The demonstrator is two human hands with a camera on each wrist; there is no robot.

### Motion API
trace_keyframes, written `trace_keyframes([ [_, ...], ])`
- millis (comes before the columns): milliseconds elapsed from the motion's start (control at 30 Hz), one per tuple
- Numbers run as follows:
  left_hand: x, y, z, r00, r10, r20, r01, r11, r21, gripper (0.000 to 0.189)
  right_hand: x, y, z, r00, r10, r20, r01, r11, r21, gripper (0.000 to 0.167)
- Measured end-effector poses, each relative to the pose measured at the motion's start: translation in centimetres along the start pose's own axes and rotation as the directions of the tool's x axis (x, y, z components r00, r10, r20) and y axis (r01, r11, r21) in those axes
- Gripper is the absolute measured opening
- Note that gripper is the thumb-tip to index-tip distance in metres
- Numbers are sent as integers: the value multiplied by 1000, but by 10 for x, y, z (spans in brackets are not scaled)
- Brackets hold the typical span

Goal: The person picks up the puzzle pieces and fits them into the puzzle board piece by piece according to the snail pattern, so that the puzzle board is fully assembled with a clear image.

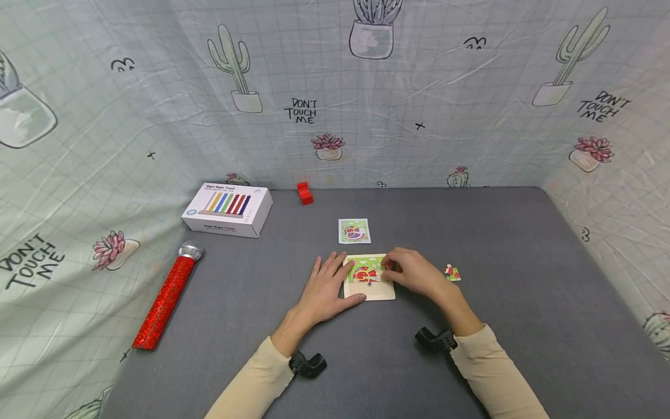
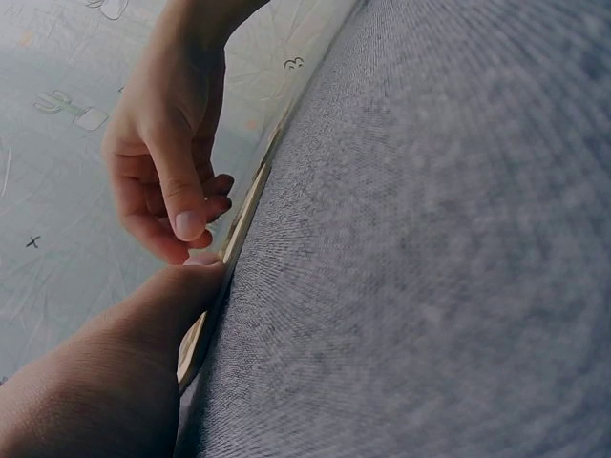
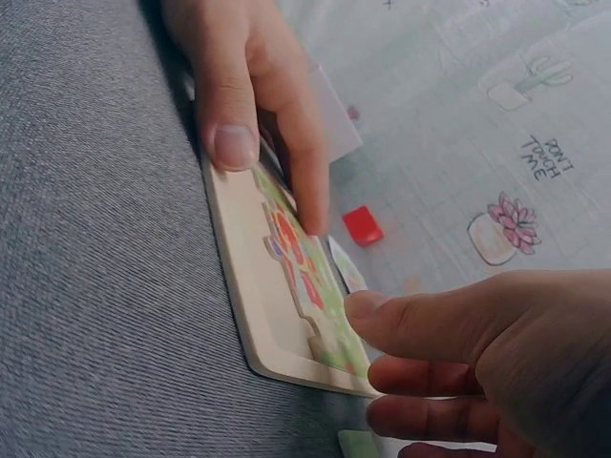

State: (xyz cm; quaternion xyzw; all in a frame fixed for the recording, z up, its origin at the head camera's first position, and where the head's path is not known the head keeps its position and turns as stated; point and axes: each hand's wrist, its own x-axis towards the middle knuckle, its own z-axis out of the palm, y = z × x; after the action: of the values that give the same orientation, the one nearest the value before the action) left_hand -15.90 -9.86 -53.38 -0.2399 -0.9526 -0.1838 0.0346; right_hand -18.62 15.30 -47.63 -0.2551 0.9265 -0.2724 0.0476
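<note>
A wooden jigsaw puzzle board [image 1: 379, 293] lies flat on the table, its upper part filled with green and red picture pieces [image 1: 364, 271]. My left hand [image 1: 327, 291] rests along the board's left side, fingers spread, thumb on the lower edge. At the right side hovers my right hand [image 1: 413, 272], thumb and fingertips close to the pieces; the right wrist view shows the thumb [image 3: 410, 324] apart from loosely bent fingers, with no piece visible between them. Right of that hand lie loose puzzle pieces [image 1: 452, 272]. A square picture card [image 1: 354, 231] sits just beyond the board.
A white box [image 1: 227, 209] with a printed toy picture stands at the back left. In front of it lies a red glittery microphone-shaped tube [image 1: 167, 297]. A small red block [image 1: 305, 194] is at the table's back edge, against the patterned cloth.
</note>
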Motion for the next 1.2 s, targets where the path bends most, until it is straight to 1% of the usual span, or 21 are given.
trace_keyframes([
  [267,1,0,1,1000,-8,7,8,1000,6,83,-2,8,-7,1000,15,-8,-15,1000,3,25],
  [467,0,0,1,1000,-4,1,4,1000,5,83,-4,13,-14,998,64,1,-64,998,20,27],
  [633,0,-1,1,1000,0,1,0,1000,2,83,-6,17,-18,998,63,9,-63,998,6,27],
  [733,0,0,0,1000,1,2,-1,1000,1,83,-6,18,-19,998,55,5,-55,998,-5,26],
  [1000,0,0,0,1000,-1,5,1,1000,5,83,-6,16,-19,996,85,16,-85,996,-13,28],
  [1200,1,-1,1,1000,-6,11,6,1000,8,83,-5,17,-17,996,83,21,-83,996,-10,26],
])
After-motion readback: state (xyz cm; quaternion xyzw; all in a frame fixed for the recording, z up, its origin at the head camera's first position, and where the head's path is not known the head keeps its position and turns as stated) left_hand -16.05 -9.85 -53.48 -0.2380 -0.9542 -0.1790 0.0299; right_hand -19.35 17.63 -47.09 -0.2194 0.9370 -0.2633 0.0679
